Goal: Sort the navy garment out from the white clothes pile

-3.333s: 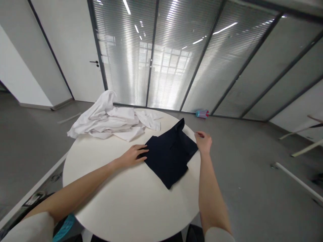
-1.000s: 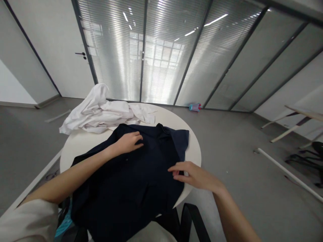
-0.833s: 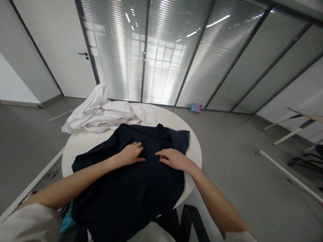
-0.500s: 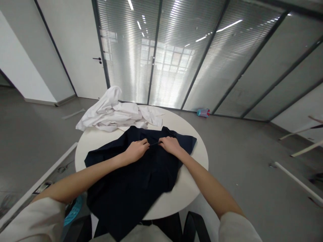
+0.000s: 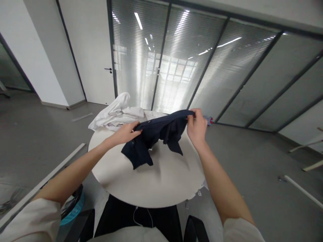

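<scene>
A dark navy garment (image 5: 161, 125) is stretched between my hands above the far half of a round white table (image 5: 156, 188). Its upper edge runs as a straight band with a small button, and loose flaps hang below it over the tabletop. My left hand (image 5: 126, 133) pinches the left end of that edge. Higher and to the right, my right hand (image 5: 197, 129) grips the other end between thumb and fingers. The garment's far side is hidden. Behind my left hand a crumpled white cloth (image 5: 113, 117) lies at the table's back left.
A blue basket (image 5: 75, 208) with a dark liner stands on the floor at lower left. Chair armrests (image 5: 195, 228) flank my lap, where a white cable hangs. Beyond the table are a glass partition (image 5: 176, 67) and a door (image 5: 88, 50). A white bar (image 5: 302, 191) is at right.
The navy garment was spread over the table and my lap; now it is lifted and bunched away from me. My hands have moved apart, and the near tabletop is uncovered.
</scene>
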Tool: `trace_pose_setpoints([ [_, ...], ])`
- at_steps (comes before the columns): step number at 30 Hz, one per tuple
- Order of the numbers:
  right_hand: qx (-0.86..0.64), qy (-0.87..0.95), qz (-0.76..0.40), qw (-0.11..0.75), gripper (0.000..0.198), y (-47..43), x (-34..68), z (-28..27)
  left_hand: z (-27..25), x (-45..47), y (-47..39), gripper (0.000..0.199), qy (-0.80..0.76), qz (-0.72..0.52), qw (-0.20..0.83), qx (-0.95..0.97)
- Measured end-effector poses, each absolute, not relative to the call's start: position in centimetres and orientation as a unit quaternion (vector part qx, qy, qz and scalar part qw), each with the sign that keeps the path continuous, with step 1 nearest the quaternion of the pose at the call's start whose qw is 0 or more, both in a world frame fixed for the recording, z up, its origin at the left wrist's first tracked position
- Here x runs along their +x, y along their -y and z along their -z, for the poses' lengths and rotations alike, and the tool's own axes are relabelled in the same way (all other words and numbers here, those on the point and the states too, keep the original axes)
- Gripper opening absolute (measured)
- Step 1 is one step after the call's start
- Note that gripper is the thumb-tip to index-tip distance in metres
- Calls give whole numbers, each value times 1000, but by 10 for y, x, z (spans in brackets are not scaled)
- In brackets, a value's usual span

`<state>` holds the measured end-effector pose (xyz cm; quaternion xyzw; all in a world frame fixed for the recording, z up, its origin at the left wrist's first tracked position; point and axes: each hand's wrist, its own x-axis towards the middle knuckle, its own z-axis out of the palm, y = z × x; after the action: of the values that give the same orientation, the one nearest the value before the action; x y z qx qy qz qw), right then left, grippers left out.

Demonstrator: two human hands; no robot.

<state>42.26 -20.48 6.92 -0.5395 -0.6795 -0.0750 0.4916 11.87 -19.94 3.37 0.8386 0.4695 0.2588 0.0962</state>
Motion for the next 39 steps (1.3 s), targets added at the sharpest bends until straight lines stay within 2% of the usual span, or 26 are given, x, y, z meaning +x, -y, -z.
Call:
trace_pose_setpoints([
  [4, -500, 674, -49, 542, 34, 213, 417, -62, -58, 120, 218, 25, -448, -445, 80, 771],
  [8, -387, 612, -218, 654, 53, 227, 382, -58, -45, 157, 239, 49, -298, -497, 231, 782],
  [10, -337, 650, -288, 617, 60, 240, 364, -53, -25, 177, 243, 58, -271, -495, 298, 770],
  [12, -302, 708, -323, 550, 71, 253, 353, -46, -5, 190, 239, 60, -307, -541, 322, 713],
  [15, -326, 750, -284, 501, 100, 263, 350, -24, 12, 196, 224, 60, -384, -655, 348, 550],
  [17, -375, 763, -241, 469, 120, 260, 348, -3, 12, 199, 214, 57, -398, -665, 427, 465],
  [18, -396, 765, -231, 452, 124, 255, 346, 8, 10, 200, 210, 54, -395, -651, 467, 449],
  [20, -421, 753, -246, 441, 112, 240, 341, 31, 6, 202, 201, 54, -380, -624, 492, 474],
  [23, -439, 696, -311, 475, 78, 207, 346, 55, 8, 189, 181, 59, -345, -582, 419, 606],
  [27, -501, 620, -365, 481, 56, 150, 383, 51, 44, 136, 138, 51, -394, -467, 343, 714],
  [30, -511, 620, -273, 529, 53, 101, 410, 16, 84, 100, 111, 52, -509, -410, 264, 709],
  [32, -484, 652, -135, 568, 56, 66, 417, -19, 105, 88, 103, 55, -546, -386, 249, 701],
  [34, -470, 677, 9, 566, 60, 30, 414, -54, 116, 87, 102, 54, -545, -367, 259, 708],
  [37, -502, 687, 128, 510, 66, -21, 395, -81, 115, 92, 109, 44, -502, -342, 267, 748],
  [39, -553, 704, 145, 422, 68, -46, 377, -71, 109, 95, 115, 38, -474, -311, 265, 780],
])
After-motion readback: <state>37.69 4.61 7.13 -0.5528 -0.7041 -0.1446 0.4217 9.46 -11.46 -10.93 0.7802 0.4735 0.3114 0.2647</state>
